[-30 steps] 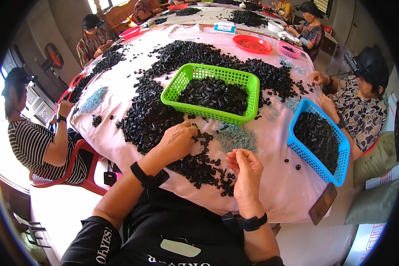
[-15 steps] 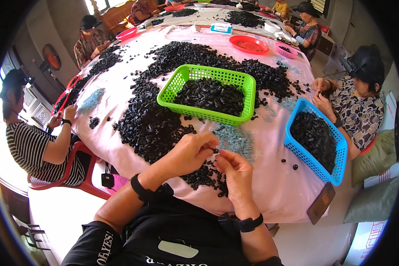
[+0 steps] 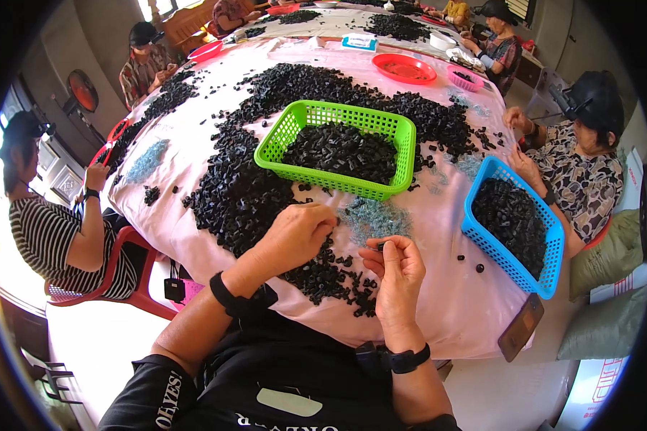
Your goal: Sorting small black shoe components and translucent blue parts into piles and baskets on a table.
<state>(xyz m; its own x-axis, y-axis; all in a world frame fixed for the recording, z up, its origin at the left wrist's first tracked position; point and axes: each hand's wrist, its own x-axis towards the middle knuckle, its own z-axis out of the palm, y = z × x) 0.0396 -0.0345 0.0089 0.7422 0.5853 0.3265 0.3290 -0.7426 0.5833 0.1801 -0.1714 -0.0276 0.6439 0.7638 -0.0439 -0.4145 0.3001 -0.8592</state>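
Note:
My left hand (image 3: 295, 233) hovers over the near side of a heap of small black parts (image 3: 241, 197). Its thumb and fingertips are pinched together; what they hold, if anything, is too small to make out. To its right, my right hand (image 3: 397, 276) grips one small black part (image 3: 379, 245) between thumb and fingers. The two hands are apart. Just beyond them lies a pile of thin blue-green scraps (image 3: 374, 218). A green plastic basket (image 3: 331, 185), filled with black parts, stands behind that pile.
A blue basket (image 3: 514, 269) of black parts stands on the right, with a phone (image 3: 521, 327) at the table edge nearby. Red trays (image 3: 404, 69) lie farther back on the pink-covered table (image 3: 446, 302). Co-workers sit along both sides, including a person in stripes (image 3: 72, 237).
My hands have come apart: the left drew back leftward, the right moved slightly right with a black part in its fingers. The striped co-worker's arm has risen toward the red tray.

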